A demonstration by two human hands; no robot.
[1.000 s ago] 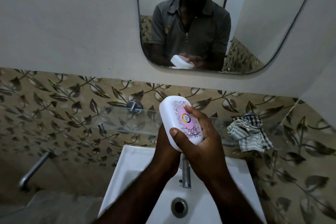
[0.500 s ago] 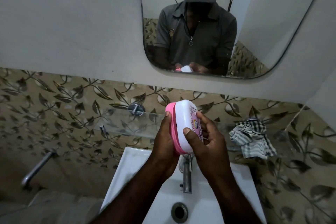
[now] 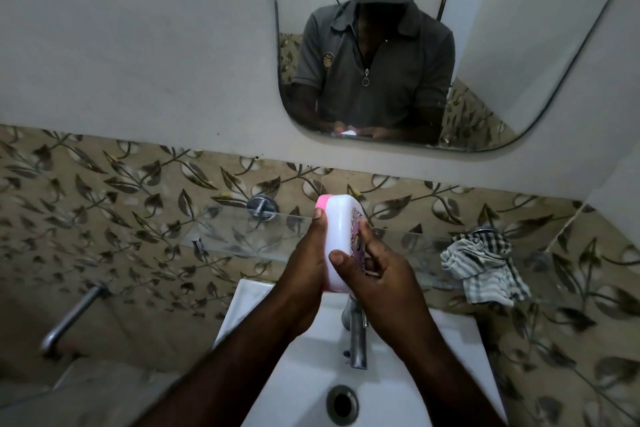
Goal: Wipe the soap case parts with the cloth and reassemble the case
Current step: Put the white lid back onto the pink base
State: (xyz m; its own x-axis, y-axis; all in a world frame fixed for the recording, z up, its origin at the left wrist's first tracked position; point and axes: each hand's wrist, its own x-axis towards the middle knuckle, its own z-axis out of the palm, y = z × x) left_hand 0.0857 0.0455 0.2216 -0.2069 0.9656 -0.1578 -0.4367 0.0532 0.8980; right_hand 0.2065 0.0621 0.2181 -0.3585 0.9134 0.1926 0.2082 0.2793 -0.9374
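Note:
I hold the soap case [image 3: 341, 236] on edge above the sink, between both hands. Its white lid with a printed pink pattern faces right, and a strip of the pink base shows along its left top edge. My left hand [image 3: 308, 263] presses against the base side, thumb near the top. My right hand [image 3: 374, 274] grips the lid side, thumb across the white rim and fingers over the print. The checked cloth [image 3: 485, 267] lies crumpled on the glass shelf to the right, apart from both hands.
A white sink [image 3: 256, 319] with a drain [image 3: 342, 404] and a chrome tap [image 3: 356, 336] sits below my hands. A glass shelf [image 3: 235, 232] runs along the leaf-patterned tiles. A mirror [image 3: 519, 45] hangs above. A metal pipe [image 3: 71, 319] sticks out at the left.
The case has turned from lid facing me to standing on edge, so the pink base now shows on the left. Both hands have closed in on its two sides.

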